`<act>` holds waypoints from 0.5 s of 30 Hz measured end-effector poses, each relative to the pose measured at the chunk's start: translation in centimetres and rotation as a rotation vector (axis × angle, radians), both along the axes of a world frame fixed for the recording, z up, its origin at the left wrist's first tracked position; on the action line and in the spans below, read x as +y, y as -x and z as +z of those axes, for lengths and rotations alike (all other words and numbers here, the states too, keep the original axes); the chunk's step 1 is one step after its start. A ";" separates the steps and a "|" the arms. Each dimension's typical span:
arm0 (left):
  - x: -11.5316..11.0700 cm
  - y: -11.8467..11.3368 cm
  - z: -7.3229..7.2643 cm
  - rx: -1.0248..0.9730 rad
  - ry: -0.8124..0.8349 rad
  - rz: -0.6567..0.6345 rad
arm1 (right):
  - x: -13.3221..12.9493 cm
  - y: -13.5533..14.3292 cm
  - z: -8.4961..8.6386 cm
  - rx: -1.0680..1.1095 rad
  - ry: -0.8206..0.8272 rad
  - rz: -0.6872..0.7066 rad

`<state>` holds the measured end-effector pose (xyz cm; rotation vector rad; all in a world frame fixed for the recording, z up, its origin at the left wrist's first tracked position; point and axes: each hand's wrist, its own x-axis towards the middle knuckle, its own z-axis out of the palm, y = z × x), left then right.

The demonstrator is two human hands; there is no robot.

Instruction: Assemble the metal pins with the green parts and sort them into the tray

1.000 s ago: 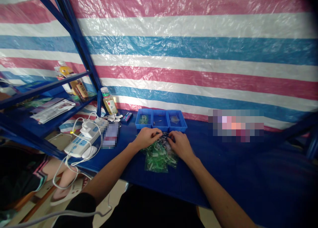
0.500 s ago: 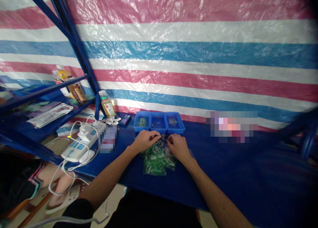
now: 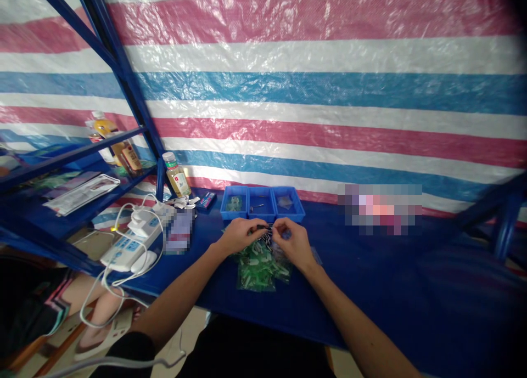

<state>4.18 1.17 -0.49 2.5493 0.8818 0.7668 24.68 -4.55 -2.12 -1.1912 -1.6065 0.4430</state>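
My left hand (image 3: 242,235) pinches small dark metal pieces (image 3: 262,227) between thumb and fingers. Close beside it, my right hand (image 3: 291,240) has its thumb and index finger pressed together near the ends of those pieces; what it holds is too small to make out. Under both hands lies a heap of green clear packets (image 3: 257,268), with more dark and silvery pieces on its upper part. Just behind the hands stand three joined blue trays: the left tray (image 3: 234,215) has green packets, the middle (image 3: 261,215) a few metal pieces, the right (image 3: 290,215) clear packets.
At left on the blue table (image 3: 370,290) are a power strip (image 3: 123,246) with white cables, a blurred-out flat item (image 3: 179,231), a small blue box (image 3: 206,199) and a bottle (image 3: 178,178). A blue shelf holds bottles and papers. Another person's leg (image 3: 99,312) shows lower left.
My right hand has moved left and slightly up, its fingertips now almost at my left hand's. The dark pieces at my left fingertips show more clearly. The view has shifted slightly.
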 end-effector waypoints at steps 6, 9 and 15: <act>0.0 0.1 0.0 -0.075 -0.058 -0.098 | 0.0 0.1 -0.2 0.135 0.023 0.110; -0.1 0.1 0.2 -0.112 -0.102 -0.099 | 0.1 0.0 -0.1 0.137 0.025 0.128; -0.2 0.0 0.6 -0.190 -0.130 -0.068 | 0.0 -0.2 0.0 -0.001 0.037 0.107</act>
